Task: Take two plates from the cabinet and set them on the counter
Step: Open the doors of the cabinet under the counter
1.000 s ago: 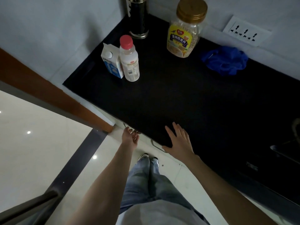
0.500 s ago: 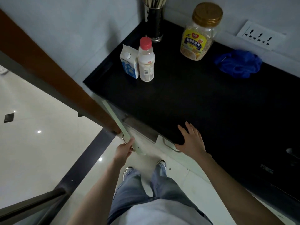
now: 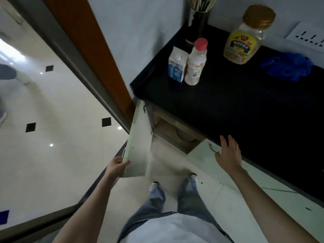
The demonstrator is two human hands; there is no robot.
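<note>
The pale green cabinet door (image 3: 138,142) under the black counter (image 3: 245,106) stands swung wide open to the left. My left hand (image 3: 116,166) grips its free lower edge near the handle. Inside the open cabinet a rounded pale dish (image 3: 184,135) shows dimly on a shelf; most of the interior is hidden by the counter's overhang. My right hand (image 3: 228,153) hovers with fingers spread in front of the neighbouring shut door, just below the counter's front edge, holding nothing.
On the counter's back left stand a milk carton (image 3: 176,67), a pink-capped bottle (image 3: 196,63), a gold-lidded jar (image 3: 245,35) and a dark utensil holder (image 3: 199,18). A blue cloth (image 3: 287,66) lies at the right. A wooden door frame (image 3: 98,55) borders the left.
My left hand has pulled the cabinet door from shut to wide open. The view shifted back and left. My right hand has come off the counter edge and now sits below it.
</note>
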